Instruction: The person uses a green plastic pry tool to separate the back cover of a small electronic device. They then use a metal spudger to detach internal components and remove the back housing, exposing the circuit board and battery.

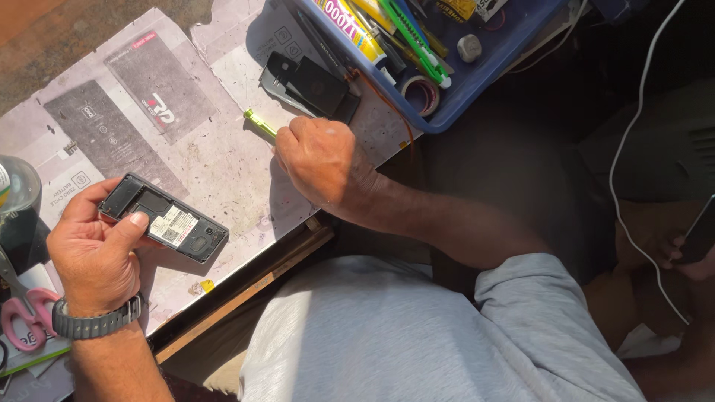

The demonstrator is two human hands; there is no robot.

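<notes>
Two hands at a pretty cluttered bench here. The left hand (95, 249) has a small black phone (164, 218) with its back cover off, fingers wrapped under it and the thumb pressed flat on top near the white sticker inside. The phone sits tilted, partly over the bench (223, 160), down at the left side of the view. There's a dark watch (95, 321) on that wrist.

The right hand (322, 160) is closed in a fist around a thin green tool (261, 123); only the green end pokes out past the knuckles, so it's hard to say what kind of tip it has. That hand rests on the bench, well apart from the phone, toward the middle.

Just past the green tool lies a black cover (313, 85), flat on the bench and right up against a blue tray (488, 63). The tray hangs over the bench's far corner and is stuffed with pens, tubes, a roll of tape (421, 94) and other bits.

Pink scissors (22, 313) lie at the left edge, near the left wrist, and a dark round container (18, 208) stands just above them. The bench top is covered in worn printed sheets.

Off to the right, another person's hand (689, 257) holds a dark phone, with a white cable (633, 149) running past it.
</notes>
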